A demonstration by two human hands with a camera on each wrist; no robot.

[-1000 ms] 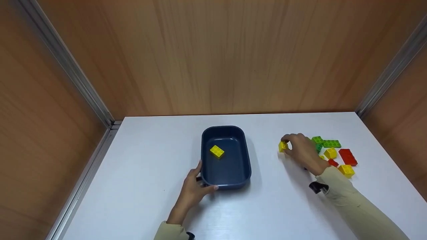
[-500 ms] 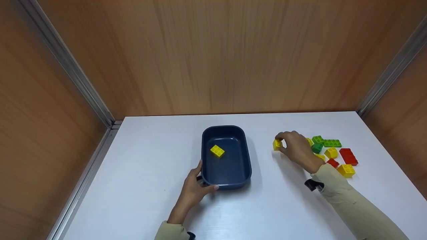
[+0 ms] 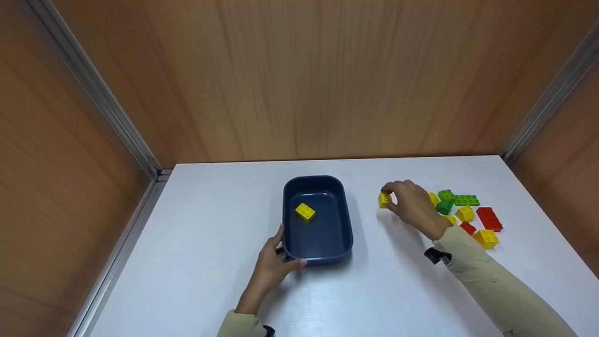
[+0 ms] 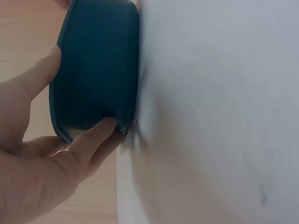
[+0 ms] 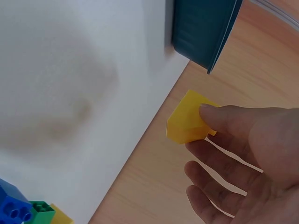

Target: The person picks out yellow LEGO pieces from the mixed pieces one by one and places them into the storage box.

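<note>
In the head view my right hand (image 3: 412, 206) pinches a yellow toy building brick (image 3: 384, 200) between thumb and fingers, to the right of a dark blue rectangular container. The right wrist view shows the brick (image 5: 187, 119) raised above the table, one side of it sloping, the other fingers apart from it. My left hand (image 3: 269, 269) grips the container (image 3: 347, 234) by its near left corner. In the left wrist view, the thumb lies on the container's rim (image 4: 52, 93) and fingers press its outside. Another yellow brick (image 3: 305, 212) lies inside the container.
At the right of the white table (image 3: 187, 234) lie several loose bricks: green (image 3: 466, 200), dark green (image 3: 444, 207), red (image 3: 489, 219) and yellow (image 3: 486, 239). A blue brick (image 5: 14, 205) shows in the right wrist view. Wood panels stand behind and at both sides.
My right hand has moved left and slightly away from me with the yellow brick, leaving more of the loose bricks in sight. The left hand and the container have stayed put.
</note>
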